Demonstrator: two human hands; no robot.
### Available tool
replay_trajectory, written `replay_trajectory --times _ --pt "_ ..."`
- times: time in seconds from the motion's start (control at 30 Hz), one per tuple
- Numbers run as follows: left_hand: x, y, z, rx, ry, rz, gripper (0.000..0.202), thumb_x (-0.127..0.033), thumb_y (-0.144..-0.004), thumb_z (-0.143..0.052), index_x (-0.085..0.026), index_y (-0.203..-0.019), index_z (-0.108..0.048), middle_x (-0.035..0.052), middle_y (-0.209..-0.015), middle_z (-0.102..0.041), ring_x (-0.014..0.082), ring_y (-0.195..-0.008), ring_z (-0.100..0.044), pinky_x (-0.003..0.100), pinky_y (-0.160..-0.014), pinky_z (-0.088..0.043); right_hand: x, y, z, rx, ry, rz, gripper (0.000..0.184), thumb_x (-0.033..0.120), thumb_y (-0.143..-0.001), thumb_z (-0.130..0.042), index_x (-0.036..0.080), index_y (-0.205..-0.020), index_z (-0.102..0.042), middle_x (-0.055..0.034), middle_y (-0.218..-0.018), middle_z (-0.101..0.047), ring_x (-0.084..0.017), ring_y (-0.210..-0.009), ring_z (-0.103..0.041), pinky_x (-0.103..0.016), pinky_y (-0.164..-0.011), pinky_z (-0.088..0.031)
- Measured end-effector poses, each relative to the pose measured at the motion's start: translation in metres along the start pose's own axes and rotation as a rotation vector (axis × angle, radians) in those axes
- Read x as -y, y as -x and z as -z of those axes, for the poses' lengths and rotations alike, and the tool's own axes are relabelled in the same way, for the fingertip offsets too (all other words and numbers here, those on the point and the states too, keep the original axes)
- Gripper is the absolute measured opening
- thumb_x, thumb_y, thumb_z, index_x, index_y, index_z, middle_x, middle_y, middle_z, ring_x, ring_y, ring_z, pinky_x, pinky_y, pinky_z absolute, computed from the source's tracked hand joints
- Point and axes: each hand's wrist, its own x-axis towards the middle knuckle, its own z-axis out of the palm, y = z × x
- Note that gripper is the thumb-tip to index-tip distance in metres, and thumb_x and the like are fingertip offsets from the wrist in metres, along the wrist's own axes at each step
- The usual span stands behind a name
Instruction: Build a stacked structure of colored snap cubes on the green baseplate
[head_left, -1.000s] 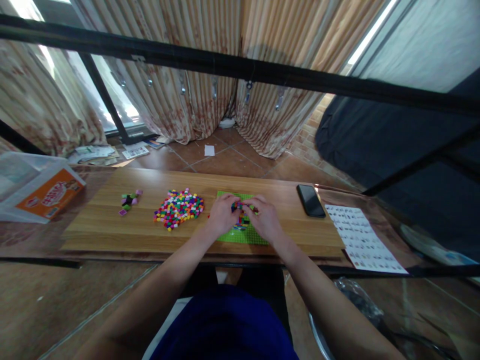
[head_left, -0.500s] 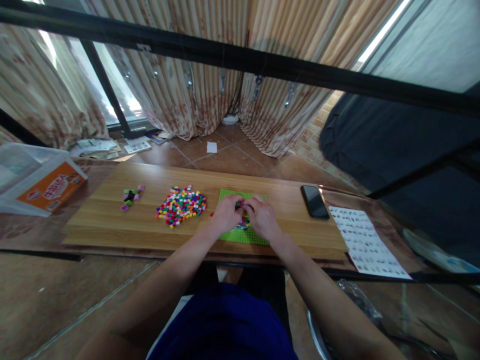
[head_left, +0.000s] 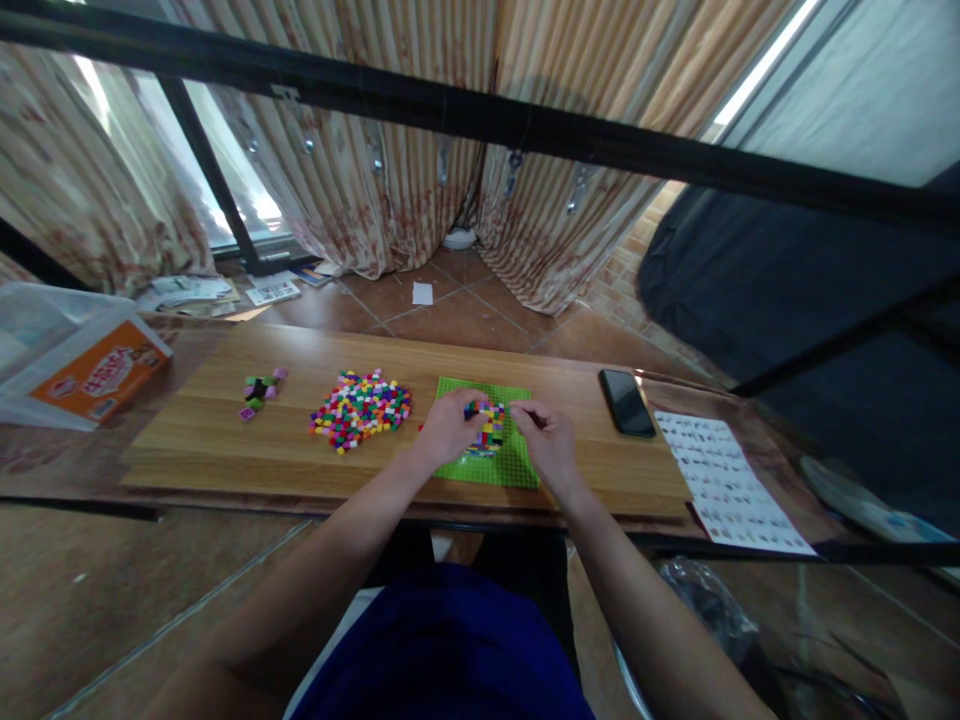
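Observation:
A colourful build of small toy bricks (head_left: 493, 432) stands on a green studded baseplate (head_left: 487, 478). My left hand (head_left: 448, 430) is at the build's left side, thumb and fingers closed around a few dark and blue toy bricks (head_left: 470, 410). On the other side, over the right part of the baseplate, my right hand (head_left: 549, 440) is apart from the build. Its thumb and forefinger are pinched together; whatever is between them is too small to make out.
Left of the baseplate lies a heap of loose coloured bricks (head_left: 361, 410). Farther left are several larger pink, green and black pieces (head_left: 259, 390) and a clear plastic box (head_left: 45, 350). A phone (head_left: 627, 403) and a printed sheet (head_left: 727, 480) lie at right.
My right hand has drawn back to the right from the left fingertips, uncovering more of the build. My left hand has shifted slightly left.

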Motion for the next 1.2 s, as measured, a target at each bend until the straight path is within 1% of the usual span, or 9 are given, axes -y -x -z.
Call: replay_trajectory --times 0.1,0.17,0.3,0.47,0.6,0.8,1.03,1.13,1.2 --pt "0.004 0.006 0.001 -0.056 0.012 -0.034 0.035 -0.021 -0.083 -0.06 -0.017 -0.118 -0.061 0.0087 -0.115 -0.068 0.0206 -0.105 -0.063 0.038 -0.095 -0.05 -0.01 0.014 0.005 -0.029 -0.023 -0.097 0.022 0.037 -0.074 -0.066 0.017 -0.08 -0.072 -0.004 -0.075 -0.07 -0.017 -0.071 -0.062 -0.031 -0.069 -0.048" --pt "0.01 0.012 0.002 -0.12 0.01 -0.05 0.037 -0.025 -0.085 -0.059 -0.016 -0.121 -0.058 0.0099 -0.117 -0.066 0.0208 -0.108 -0.062 0.039 -0.096 -0.049 -0.012 0.019 0.005 -0.037 -0.04 -0.131 0.022 0.037 -0.072 -0.067 0.017 -0.08 -0.073 -0.0034 -0.074 -0.07 -0.017 -0.069 -0.061 -0.031 -0.068 -0.048" --pt "0.029 0.029 0.006 -0.244 -0.011 -0.034 0.031 -0.025 -0.087 -0.055 -0.015 -0.116 -0.059 0.0095 -0.109 -0.068 0.0197 -0.102 -0.064 0.037 -0.092 -0.051 -0.009 0.017 -0.001 -0.013 -0.068 -0.145 0.02 0.035 -0.071 -0.068 0.018 -0.079 -0.073 -0.0029 -0.074 -0.071 -0.017 -0.069 -0.062 -0.03 -0.068 -0.049" --pt "0.059 0.059 0.013 -0.235 -0.075 0.023 0.02 -0.023 -0.087 -0.051 -0.018 -0.103 -0.062 0.0073 -0.1 -0.069 0.0191 -0.093 -0.065 0.035 -0.087 -0.053 -0.008 0.01 -0.008 -0.015 -0.043 -0.145 0.018 0.035 -0.069 -0.07 0.018 -0.073 -0.072 -0.0033 -0.073 -0.072 -0.017 -0.069 -0.064 -0.03 -0.068 -0.05" --pt "0.073 0.074 0.016 -0.245 -0.077 0.036 0.019 -0.024 -0.088 -0.05 -0.018 -0.1 -0.063 0.0075 -0.1 -0.069 0.0199 -0.094 -0.065 0.036 -0.089 -0.052 -0.004 0.009 -0.006 0.022 0.052 -0.152 0.019 0.036 -0.07 -0.069 0.018 -0.072 -0.072 -0.0033 -0.071 -0.072 -0.018 -0.068 -0.064 -0.03 -0.067 -0.05" --pt "0.074 0.075 0.015 -0.249 -0.054 0.031 0.019 -0.024 -0.088 -0.05 -0.019 -0.098 -0.065 0.0072 -0.101 -0.07 0.021 -0.098 -0.064 0.037 -0.093 -0.05 0.009 0.01 -0.002 0.06 0.261 -0.09 0.017 0.033 -0.075 -0.063 0.019 -0.074 -0.072 -0.003 -0.074 -0.073 -0.018 -0.069 -0.065 -0.029 -0.068 -0.049" --pt "0.074 0.075 0.014 -0.233 -0.06 0.027 0.018 -0.022 -0.088 -0.05 -0.019 -0.098 -0.064 0.0067 -0.101 -0.069 0.0206 -0.098 -0.063 0.036 -0.092 -0.05 0.021 0.008 -0.003 0.109 0.58 0.058 0.017 0.026 -0.078 -0.056 0.019 -0.072 -0.071 -0.0031 -0.071 -0.069 -0.016 -0.064 -0.062 -0.028 -0.064 -0.044" --pt "0.073 0.075 0.014 -0.221 -0.06 0.018 0.017 -0.021 -0.088 -0.05 -0.019 -0.097 -0.064 0.0065 -0.1 -0.069 0.0204 -0.098 -0.062 0.036 -0.092 -0.05 0.023 0.005 -0.005 0.122 0.615 0.097 0.017 0.025 -0.078 -0.056 0.02 -0.07 -0.07 -0.003 -0.072 -0.069 -0.016 -0.064 -0.06 -0.028 -0.065 -0.043" --pt "0.074 0.076 0.013 -0.221 -0.061 0.014 0.017 -0.021 -0.088 -0.05 -0.019 -0.097 -0.064 0.0064 -0.1 -0.069 0.0202 -0.098 -0.062 0.036 -0.092 -0.05 0.021 0.004 -0.006 0.115 0.549 0.065 0.015 0.027 -0.077 -0.059 0.02 -0.07 -0.071 -0.0028 -0.073 -0.07 -0.016 -0.066 -0.061 -0.029 -0.066 -0.044"
